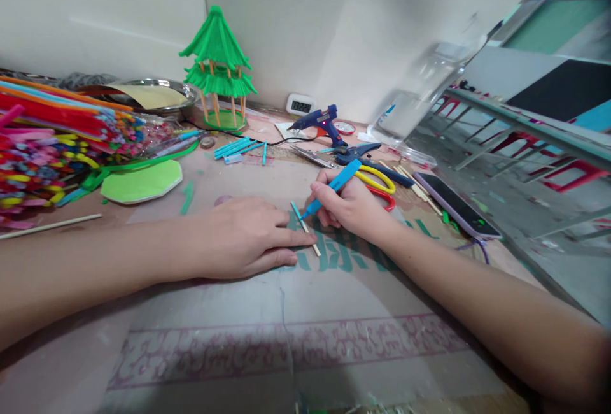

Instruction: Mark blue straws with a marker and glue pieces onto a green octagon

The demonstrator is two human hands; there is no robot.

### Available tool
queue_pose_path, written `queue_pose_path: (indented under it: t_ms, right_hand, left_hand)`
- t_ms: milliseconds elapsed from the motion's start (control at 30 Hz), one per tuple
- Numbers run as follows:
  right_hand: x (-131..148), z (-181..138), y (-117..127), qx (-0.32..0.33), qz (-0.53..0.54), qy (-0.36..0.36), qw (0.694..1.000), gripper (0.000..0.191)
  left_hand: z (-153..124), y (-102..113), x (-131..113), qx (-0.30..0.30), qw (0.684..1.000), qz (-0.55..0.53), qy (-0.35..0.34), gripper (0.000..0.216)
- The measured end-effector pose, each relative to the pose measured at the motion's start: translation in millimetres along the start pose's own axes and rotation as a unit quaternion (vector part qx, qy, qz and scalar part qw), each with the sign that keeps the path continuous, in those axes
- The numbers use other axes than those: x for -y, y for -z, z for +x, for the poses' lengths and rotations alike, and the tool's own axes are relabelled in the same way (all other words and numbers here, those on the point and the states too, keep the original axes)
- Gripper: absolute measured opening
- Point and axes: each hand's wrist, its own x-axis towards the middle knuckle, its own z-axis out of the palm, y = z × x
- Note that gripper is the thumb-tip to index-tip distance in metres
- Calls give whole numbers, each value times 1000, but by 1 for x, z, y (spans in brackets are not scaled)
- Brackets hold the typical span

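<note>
My left hand (248, 235) lies flat on the table, its fingertips pressing down a thin wooden stick (305, 228) that is partly coloured blue. My right hand (351, 207) is closed around a blue marker (334, 186), held like a pen, with its tip touching the stick near the blue part. Both forearms rest on the patterned table cover (286, 344).
A green model pagoda (218, 70) stands at the back. Coloured pipe cleaners (52, 140) pile up at left beside a green octagon (142, 183). A blue glue gun (321, 122), scissors (377, 179), blue sticks (238, 146) and a phone (456, 205) lie behind and right.
</note>
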Motion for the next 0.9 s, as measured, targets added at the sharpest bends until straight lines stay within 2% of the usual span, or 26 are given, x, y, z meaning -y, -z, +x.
queue_pose_path:
  t_ms: [200, 400, 567, 767, 900]
  right_hand:
    - [-1, -1, 3, 35, -11, 2, 999, 30]
    - [0, -1, 1, -3, 3, 0, 1000, 32]
    - [1, -1, 1, 25, -3, 0, 1000, 33]
    - [0, -1, -1, -7, 9, -1, 1000, 32]
    - [-1, -1, 1, 21, -6, 0, 1000, 30]
  left_hand:
    - [0, -1, -1, -13, 1000, -1, -8, 44]
    - [0, 1, 0, -15, 1000, -7, -11, 43]
    - [0, 1, 0, -19, 1000, -10, -14, 40]
    - [0, 1, 0, -14, 1000, -18, -11, 40]
    - [1, 2, 0, -13, 1000, -15, -11, 39]
